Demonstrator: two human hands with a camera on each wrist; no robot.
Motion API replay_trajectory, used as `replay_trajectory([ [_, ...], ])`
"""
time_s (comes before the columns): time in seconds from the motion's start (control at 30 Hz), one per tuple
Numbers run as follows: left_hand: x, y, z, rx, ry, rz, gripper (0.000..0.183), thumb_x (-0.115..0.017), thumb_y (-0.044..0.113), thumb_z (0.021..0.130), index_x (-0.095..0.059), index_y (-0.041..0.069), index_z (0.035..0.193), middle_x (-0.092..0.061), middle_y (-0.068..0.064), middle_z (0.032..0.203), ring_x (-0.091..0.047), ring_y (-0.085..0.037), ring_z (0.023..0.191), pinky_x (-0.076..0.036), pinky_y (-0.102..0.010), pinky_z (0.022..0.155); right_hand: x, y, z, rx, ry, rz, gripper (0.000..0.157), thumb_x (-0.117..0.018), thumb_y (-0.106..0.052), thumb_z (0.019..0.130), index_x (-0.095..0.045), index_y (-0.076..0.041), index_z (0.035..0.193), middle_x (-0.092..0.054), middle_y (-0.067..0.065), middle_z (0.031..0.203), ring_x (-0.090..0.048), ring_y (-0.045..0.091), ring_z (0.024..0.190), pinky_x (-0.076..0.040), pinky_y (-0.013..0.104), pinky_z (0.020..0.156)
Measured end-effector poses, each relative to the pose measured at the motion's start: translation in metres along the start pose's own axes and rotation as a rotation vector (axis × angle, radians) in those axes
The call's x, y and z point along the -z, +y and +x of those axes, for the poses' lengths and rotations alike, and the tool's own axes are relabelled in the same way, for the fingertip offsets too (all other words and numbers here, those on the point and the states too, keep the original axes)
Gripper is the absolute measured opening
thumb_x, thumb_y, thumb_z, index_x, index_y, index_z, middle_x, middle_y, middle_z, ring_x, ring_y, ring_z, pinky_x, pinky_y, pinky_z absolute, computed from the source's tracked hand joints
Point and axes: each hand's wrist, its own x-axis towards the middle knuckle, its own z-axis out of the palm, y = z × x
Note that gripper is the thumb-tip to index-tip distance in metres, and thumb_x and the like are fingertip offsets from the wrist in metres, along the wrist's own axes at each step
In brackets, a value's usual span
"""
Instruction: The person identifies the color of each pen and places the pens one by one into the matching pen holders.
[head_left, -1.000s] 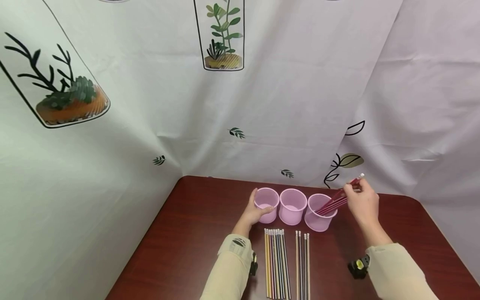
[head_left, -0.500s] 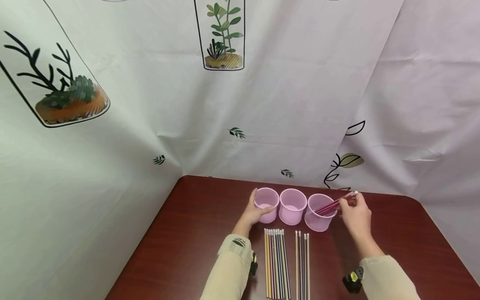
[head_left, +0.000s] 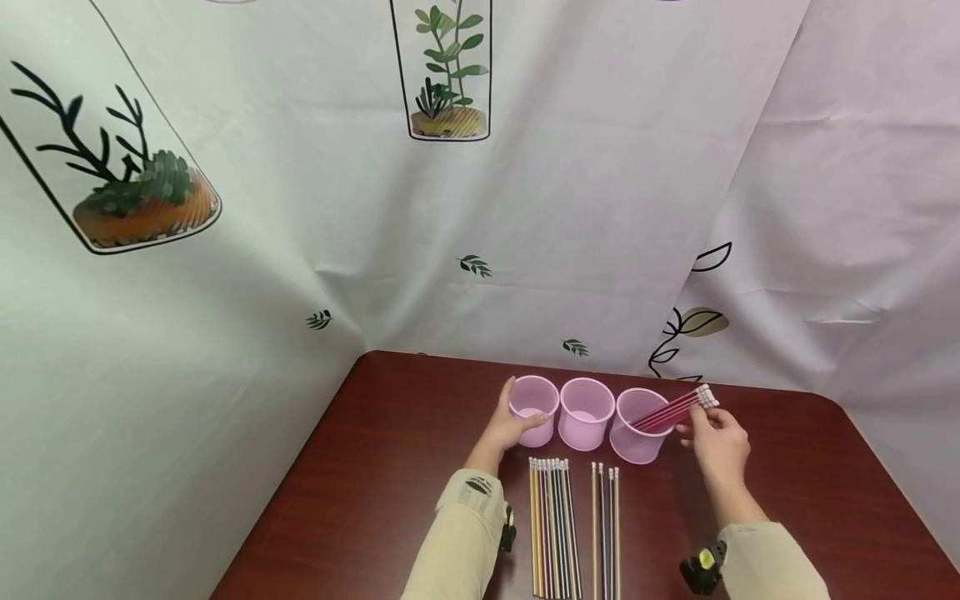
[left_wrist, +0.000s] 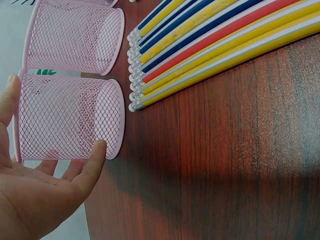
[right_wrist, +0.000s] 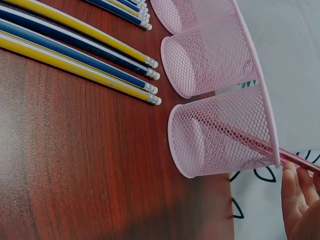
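Three pink mesh pencil cups stand side by side on the table. My left hand point(head_left: 507, 423) holds the left cup point(left_wrist: 70, 117), with fingers and thumb spread around its side. The middle cup point(head_left: 585, 417) has nothing in it. Several red pencils point(head_left: 667, 412) slant in the right cup point(head_left: 633, 446), their white eraser ends sticking out past the rim to the right. My right hand point(head_left: 718, 442) pinches these pencils near the eraser ends. In the right wrist view, its fingers point(right_wrist: 290, 182) are just beyond the cup's rim, partly cut off by the frame.
In front of the cups lies a row of striped blue, yellow and red pencils point(head_left: 553, 525). Right of it is a smaller group of blue and yellow pencils point(head_left: 606, 529). A patterned white cloth point(head_left: 585, 208) hangs behind the dark red table point(head_left: 360, 500).
My right hand has come down and slightly left, lowering the eraser ends of the red pencils toward the right cup's rim. The left hand has stayed on its cup.
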Motion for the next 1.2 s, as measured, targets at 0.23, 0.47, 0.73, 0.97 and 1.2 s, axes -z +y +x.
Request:
replay_trajectory([
  [0.23,0.000,0.000,-0.001,0.005,-0.002,-0.001,0.097,-0.078,0.008,0.072,-0.018,0.016,0.148,-0.029,-0.029,0.142,-0.032,-0.047,0.125,-0.026,-0.057,0.102,-0.001,0.004,-0.001,-0.025,0.038,-0.023,0.038,-0.063,-0.046,0.083,-0.052,-0.015,0.101,-0.066,-0.006,0.074,-0.065,0.009,0.057,-0.052,0.026,0.047],
  [0.47,-0.001,0.000,0.001,0.013,-0.002,0.013,0.098,-0.079,0.010,0.072,-0.018,0.016,0.148,-0.030,-0.028,0.142,-0.033,-0.046,0.125,-0.027,-0.056,0.102,0.001,-0.009,-0.005,-0.088,0.019,0.008,0.038,-0.064,-0.046,0.082,-0.050,-0.014,0.099,-0.064,-0.010,0.070,-0.064,0.006,0.055,-0.050,0.027,0.042],
  [0.73,-0.001,0.002,-0.001,0.002,-0.006,-0.001,0.097,-0.077,0.008,0.072,-0.017,0.014,0.148,-0.028,-0.029,0.142,-0.031,-0.046,0.126,-0.026,-0.056,0.103,0.010,-0.083,-0.041,-0.134,-0.026,0.070,0.030,-0.066,-0.028,0.086,-0.052,-0.002,0.095,-0.064,-0.001,0.064,-0.061,0.008,0.050,-0.048,0.032,0.037],
  [0.97,0.000,0.005,-0.002,0.002,-0.010,-0.008,0.097,-0.078,0.008,0.072,-0.017,0.014,0.148,-0.029,-0.027,0.142,-0.031,-0.045,0.127,-0.026,-0.055,0.103,0.008,-0.110,-0.060,-0.128,0.072,-0.028,0.038,-0.068,-0.040,0.081,-0.049,-0.008,0.093,-0.057,-0.006,0.064,-0.056,0.004,0.044,-0.049,0.032,0.040],
  [1.2,0.002,0.004,0.000,-0.013,-0.019,-0.004,0.097,-0.078,0.008,0.072,-0.017,0.013,0.148,-0.030,-0.027,0.142,-0.033,-0.044,0.126,-0.026,-0.054,0.103,-0.010,-0.143,-0.104,0.214,0.031,-0.140,0.019,-0.068,-0.018,0.083,-0.055,-0.004,0.082,-0.049,-0.012,0.062,-0.043,0.000,0.055,-0.036,0.015,0.050],
])
